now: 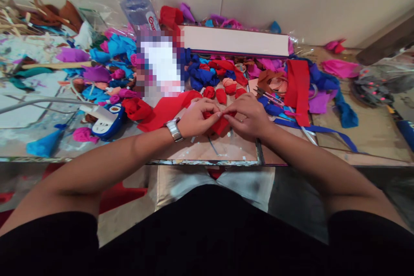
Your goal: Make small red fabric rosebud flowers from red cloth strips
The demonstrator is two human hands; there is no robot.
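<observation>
Near the table's front edge, my left hand (199, 117) and my right hand (247, 116) meet at their fingertips. Both pinch a piece of red crepe paper (221, 126), which hangs between and below the fingers. A watch (174, 130) is on my left wrist. Just beyond the hands lie small red rolled pieces (221, 95) and a peach one (230, 85). A long red strip (168, 110) extends to the left behind my left hand. Scissors (270, 97) rest to the right, beside a wide red strip (298, 92).
A clear bottle (139, 10) with a white cap stands at the back left. A blue and white power socket (108, 123) with a grey cable is at left. A long pale box (234, 41) lies at the back. Coloured crepe paper pieces cover much of the table.
</observation>
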